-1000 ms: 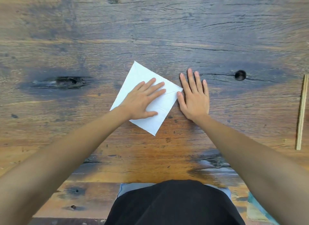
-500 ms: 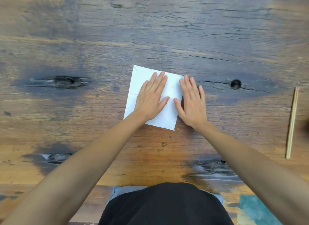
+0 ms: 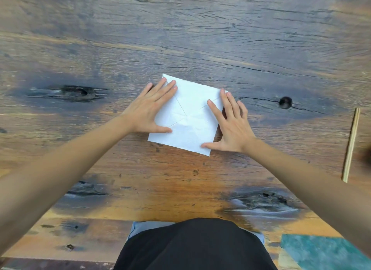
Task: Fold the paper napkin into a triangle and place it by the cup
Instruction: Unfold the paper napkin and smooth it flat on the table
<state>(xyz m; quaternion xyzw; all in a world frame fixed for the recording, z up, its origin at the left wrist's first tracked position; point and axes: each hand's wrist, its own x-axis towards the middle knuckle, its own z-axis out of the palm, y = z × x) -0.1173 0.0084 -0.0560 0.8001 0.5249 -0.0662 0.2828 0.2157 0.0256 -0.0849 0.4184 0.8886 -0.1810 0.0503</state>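
Observation:
A white square paper napkin lies flat on the wooden table, slightly rotated, with crease lines meeting near its middle. My left hand rests flat on its left edge, fingers spread toward the far left corner. Flat on the napkin's right edge lies my right hand, its thumb near the near right corner. Neither hand grips the paper. No cup is in view.
A pair of wooden chopsticks lies lengthwise near the right edge. The table has a dark knot hole to the right of the napkin and a long dark knot to the left. My dark clothing fills the bottom centre.
The napkin has turned from a diamond to nearly square to me. My left hand slid from its centre to the left edge, and my right hand moved onto the right edge.

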